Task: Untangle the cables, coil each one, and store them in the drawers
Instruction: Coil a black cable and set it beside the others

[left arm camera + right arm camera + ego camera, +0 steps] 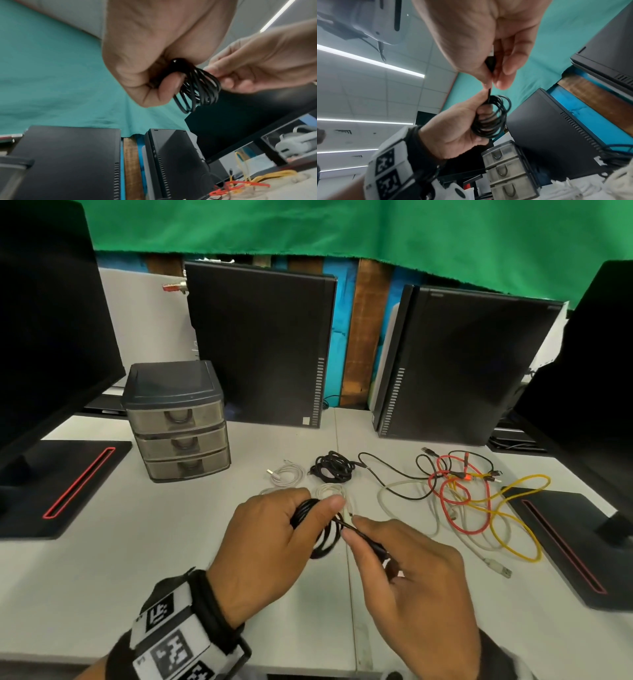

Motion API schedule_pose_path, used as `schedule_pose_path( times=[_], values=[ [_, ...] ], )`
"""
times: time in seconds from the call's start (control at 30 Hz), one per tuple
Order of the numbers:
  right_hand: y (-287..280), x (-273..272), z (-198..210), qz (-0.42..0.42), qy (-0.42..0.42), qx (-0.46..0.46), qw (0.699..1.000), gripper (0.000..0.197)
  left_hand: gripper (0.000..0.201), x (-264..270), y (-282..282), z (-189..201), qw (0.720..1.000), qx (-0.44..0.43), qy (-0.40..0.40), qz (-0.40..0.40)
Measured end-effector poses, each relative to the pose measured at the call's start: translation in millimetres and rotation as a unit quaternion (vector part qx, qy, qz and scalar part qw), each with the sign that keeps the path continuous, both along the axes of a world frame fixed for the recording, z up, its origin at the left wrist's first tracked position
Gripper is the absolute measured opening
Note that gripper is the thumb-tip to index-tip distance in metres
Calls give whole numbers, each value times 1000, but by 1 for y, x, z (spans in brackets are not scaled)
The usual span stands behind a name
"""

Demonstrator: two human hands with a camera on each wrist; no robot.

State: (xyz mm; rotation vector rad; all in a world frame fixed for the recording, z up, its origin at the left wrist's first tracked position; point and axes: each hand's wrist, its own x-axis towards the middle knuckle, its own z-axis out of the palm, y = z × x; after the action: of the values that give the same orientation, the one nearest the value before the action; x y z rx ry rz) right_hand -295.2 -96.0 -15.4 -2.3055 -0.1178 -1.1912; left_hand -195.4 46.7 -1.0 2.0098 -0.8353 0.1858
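Head view first, reading from the left: the three-drawer organizer (178, 422) stands at the back left of the white desk (137, 542), all its drawers closed. Just right of it lie a small white coil (287, 474), a black bundle (334, 466) and another white coil (330, 491), already gathered. In the middle, above the desk, my left hand (274, 542) has its fingers curled through the coiled black cable (325, 539), thumb pressed on top of the loops. My right hand (421, 580) pinches the free tail of that cable between thumb and forefinger, right up against the coil; the right wrist view shows the black plug (490, 63) tucked inside that pinch. Further right, well apart from both hands, the tangle remains: a thin black lead (390, 474), a grey USB cable (442, 529), a red cable (448, 501) and a yellow cable (507, 518) crossing one another.

I judge I'm finishing the coil on this black cable. Next, I reckon the tail needs wrapping or tucking round the loops so they hold, without my left grip slackening. Then a drawer must be opened, which calls for freeing one hand while the other keeps the coil together.
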Motion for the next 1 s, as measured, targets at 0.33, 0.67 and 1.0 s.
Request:
schedule_pose_path(
  times=[0.33,0.67,1.0],
  values=[
    [2,2,5,223,286,335,870,38,49,2,2,13,949,-127,262,-117],
    [28,2,-6,164,127,279,938,31,58,-4,-2,-3,996,-51,42,-55],
    [13,24,-9,92,70,171,978,15,58,6,6,-4,980,170,-92,34]
  ],
)
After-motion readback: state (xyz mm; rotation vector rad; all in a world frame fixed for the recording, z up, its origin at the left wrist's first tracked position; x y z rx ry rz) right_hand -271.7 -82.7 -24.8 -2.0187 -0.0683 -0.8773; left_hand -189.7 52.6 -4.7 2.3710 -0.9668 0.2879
